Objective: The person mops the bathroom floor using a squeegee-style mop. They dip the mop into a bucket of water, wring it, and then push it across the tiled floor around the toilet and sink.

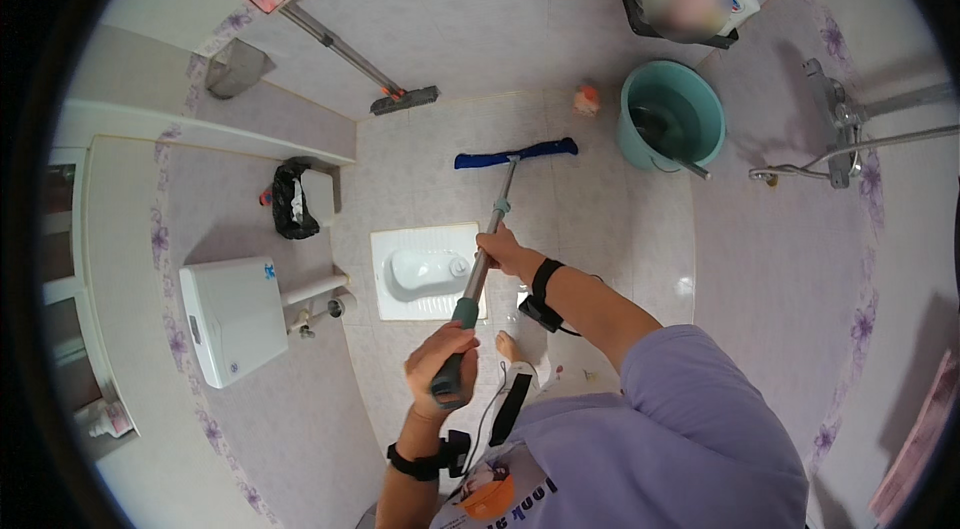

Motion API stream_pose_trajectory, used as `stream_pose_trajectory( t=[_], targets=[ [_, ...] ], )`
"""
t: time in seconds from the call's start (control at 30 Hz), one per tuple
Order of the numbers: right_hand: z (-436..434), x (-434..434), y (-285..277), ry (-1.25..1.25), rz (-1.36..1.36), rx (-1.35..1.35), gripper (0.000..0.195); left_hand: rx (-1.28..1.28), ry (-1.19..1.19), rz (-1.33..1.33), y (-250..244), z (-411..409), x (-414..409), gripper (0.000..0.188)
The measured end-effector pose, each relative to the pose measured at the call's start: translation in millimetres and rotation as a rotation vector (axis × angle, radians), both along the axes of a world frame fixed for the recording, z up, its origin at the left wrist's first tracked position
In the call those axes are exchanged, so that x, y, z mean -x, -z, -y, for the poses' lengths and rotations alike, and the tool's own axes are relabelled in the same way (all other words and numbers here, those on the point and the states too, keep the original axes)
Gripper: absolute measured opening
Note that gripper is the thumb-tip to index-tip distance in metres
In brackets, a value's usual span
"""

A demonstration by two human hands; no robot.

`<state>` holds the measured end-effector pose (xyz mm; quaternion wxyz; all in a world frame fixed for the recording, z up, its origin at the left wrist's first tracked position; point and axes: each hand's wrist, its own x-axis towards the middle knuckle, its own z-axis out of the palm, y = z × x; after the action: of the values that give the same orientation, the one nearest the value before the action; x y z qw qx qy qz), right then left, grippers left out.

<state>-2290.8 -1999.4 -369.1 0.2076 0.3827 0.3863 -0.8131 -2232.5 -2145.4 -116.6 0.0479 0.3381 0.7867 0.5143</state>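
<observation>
My left hand [444,364] grips the dark grip end of a long-handled floor mop or squeegee, low in the view. Farther along the metal pole [477,275], my right hand [504,250] is closed around it. The pole slants away from me to a narrow blue head [541,149], which lies across the tiled floor [585,214]. Left of the pole, a white squat toilet [420,272] is set into the floor, partly hidden by pole and hand. Below my right forearm, a bare foot [508,346] shows.
A teal bucket [631,131] holds water and a dark object with a metal handle. A push broom [405,101] leans at the far wall. At left are a cistern [232,319] and a black-bagged bin [294,210]. Shower fittings [841,124] project from the right wall.
</observation>
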Motion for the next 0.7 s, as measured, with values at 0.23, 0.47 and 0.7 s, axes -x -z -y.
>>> stream_pose_trajectory(
  t=[0.23, 0.47, 0.7],
  targets=[
    [65.7, -65.8, -41.1, 0.097, 0.211, 0.034, 0.089, 0.011, 0.160, 0.163, -31.3, 84.4, -4.3, 0.023],
    [110.9, -123.4, -11.4, 0.190, 0.272, 0.213, 0.015, 0.010, 0.394, 0.262, -42.8, 127.7, -15.1, 0.022],
    [120.6, -163.0, -27.9, 0.410, 0.157, 0.220, 0.016, -0.036, 0.526, 0.199, -39.6, 141.5, -50.4, 0.022]
  ],
)
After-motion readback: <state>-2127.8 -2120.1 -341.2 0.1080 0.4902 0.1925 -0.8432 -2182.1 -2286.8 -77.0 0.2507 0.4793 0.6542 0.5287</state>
